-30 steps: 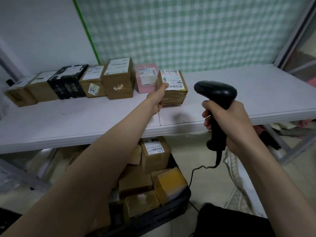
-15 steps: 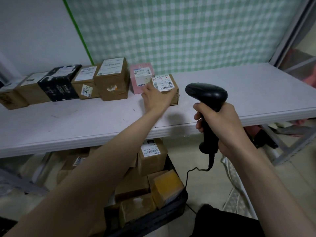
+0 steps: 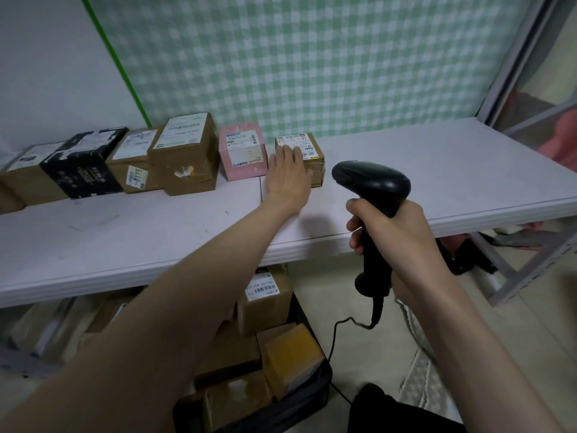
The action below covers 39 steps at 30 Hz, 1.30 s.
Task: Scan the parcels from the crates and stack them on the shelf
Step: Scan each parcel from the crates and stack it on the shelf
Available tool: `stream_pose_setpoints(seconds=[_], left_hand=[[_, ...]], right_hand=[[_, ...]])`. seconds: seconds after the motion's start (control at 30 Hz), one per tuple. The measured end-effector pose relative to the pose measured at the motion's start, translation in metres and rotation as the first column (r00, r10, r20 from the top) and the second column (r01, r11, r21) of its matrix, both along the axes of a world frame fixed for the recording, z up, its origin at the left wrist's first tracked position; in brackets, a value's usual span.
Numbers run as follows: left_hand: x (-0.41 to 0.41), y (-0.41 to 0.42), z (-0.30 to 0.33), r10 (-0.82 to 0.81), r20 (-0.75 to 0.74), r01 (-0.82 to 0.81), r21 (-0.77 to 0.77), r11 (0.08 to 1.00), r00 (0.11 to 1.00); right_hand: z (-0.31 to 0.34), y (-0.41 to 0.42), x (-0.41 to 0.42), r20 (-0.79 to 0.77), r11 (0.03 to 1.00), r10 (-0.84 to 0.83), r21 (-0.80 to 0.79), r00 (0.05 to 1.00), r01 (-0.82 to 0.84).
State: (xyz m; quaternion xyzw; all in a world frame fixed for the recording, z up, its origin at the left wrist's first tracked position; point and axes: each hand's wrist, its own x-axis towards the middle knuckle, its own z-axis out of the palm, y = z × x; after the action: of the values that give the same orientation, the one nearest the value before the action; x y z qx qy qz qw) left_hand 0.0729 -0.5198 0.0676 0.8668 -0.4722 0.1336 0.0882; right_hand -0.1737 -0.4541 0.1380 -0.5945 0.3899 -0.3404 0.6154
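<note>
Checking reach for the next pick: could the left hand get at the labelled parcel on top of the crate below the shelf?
Probably yes. The left hand rests open on the small parcel, holding nothing, and the labelled parcel sits uncovered at the shelf edge.

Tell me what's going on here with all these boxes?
A person is sorting parcels. Their left hand rests with straight fingers on a small brown parcel at the right end of a row of boxes on the white shelf, right beside a pink parcel. Their right hand grips a black corded barcode scanner, held in front of the shelf. Below the shelf, a dark crate holds more cardboard parcels waiting their turn.
</note>
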Motion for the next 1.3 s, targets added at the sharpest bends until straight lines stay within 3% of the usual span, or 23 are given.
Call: stream_pose_setpoints(seconds=[0.13,0.47,0.7,1.1,1.17,1.3], left_hand=[[0.023,-0.019,0.007,0.022,0.138,-0.042,0.147,0.988,0.99],[0.077,-0.043,0.024,0.065,0.23,-0.148,0.368,0.918,0.971],[0.041,0.017,0.035,-0.002,0.05,-0.004,0.119,0.993,0.999],[-0.073,0.262,-0.028,-0.029,-0.15,0.01,-0.123,0.992,0.988],[-0.094,0.282,-0.05,-0.043,-0.192,0.026,-0.095,0.995,0.98],[-0.123,0.284,-0.102,-0.038,-0.392,0.084,0.102,0.991,0.919]], right_hand=[[-0.001,-0.002,0.001,-0.022,1.0,0.006,0.017,1.0,-0.006],[-0.002,-0.007,0.003,-0.016,1.0,0.008,-0.006,1.0,-0.008],[-0.007,0.007,0.012,-0.074,0.996,0.064,-0.057,0.995,-0.069],[-0.037,0.062,-0.002,-0.203,0.97,0.2,-0.099,0.959,-0.223],[-0.046,0.07,-0.006,-0.223,0.96,0.231,-0.106,0.947,-0.259],[-0.059,0.08,-0.015,-0.26,0.945,0.272,-0.11,0.926,-0.308]])
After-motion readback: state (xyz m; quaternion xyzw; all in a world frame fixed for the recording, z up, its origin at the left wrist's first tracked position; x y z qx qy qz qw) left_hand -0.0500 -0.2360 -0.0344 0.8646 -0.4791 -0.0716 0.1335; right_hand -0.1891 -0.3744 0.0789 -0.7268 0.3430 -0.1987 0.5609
